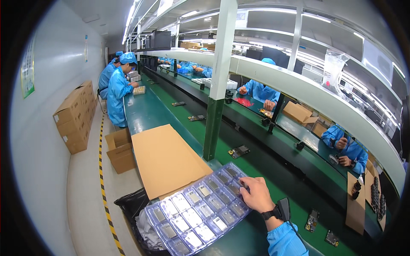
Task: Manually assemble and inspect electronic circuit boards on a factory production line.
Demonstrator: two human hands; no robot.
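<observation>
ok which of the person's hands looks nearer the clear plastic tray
Right, from what shows. The right hand is at the right end of the clear plastic tray; the left hand is not in view.

We see our right hand [257,195] with its fingers at the right end of a clear compartment tray [176,217] of flat rectangular pieces [192,219]; whether they pinch one, we cannot tell. Left of the grip, beyond the tray, lies a cardboard sheet [166,155]. Just beyond the grip, a circuit board [238,152] lies on a green surface [257,169].
</observation>
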